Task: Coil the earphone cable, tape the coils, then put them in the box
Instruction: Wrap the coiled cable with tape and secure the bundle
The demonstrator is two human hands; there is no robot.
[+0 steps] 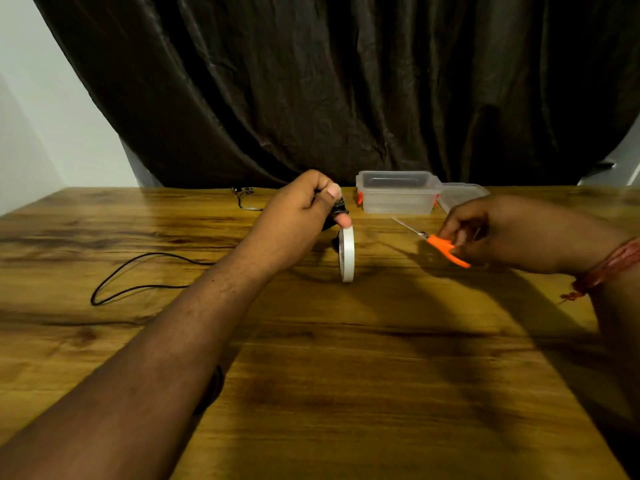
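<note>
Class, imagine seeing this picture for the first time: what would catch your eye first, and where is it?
Likely the orange-handled scissors, gripped by the right hand at mid-right. Next, the white tape roll hanging at centre below the left hand, which grips a dark coiled cable. A clear box stands behind.

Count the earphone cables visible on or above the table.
3: one coil in the left hand, one loose cable at left, one small bundle at the far edge.

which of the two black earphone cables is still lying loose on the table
The black cable looped on the table at the left, touched by neither hand. The other is the coiled bundle held in the left hand above the tape roll.
</note>
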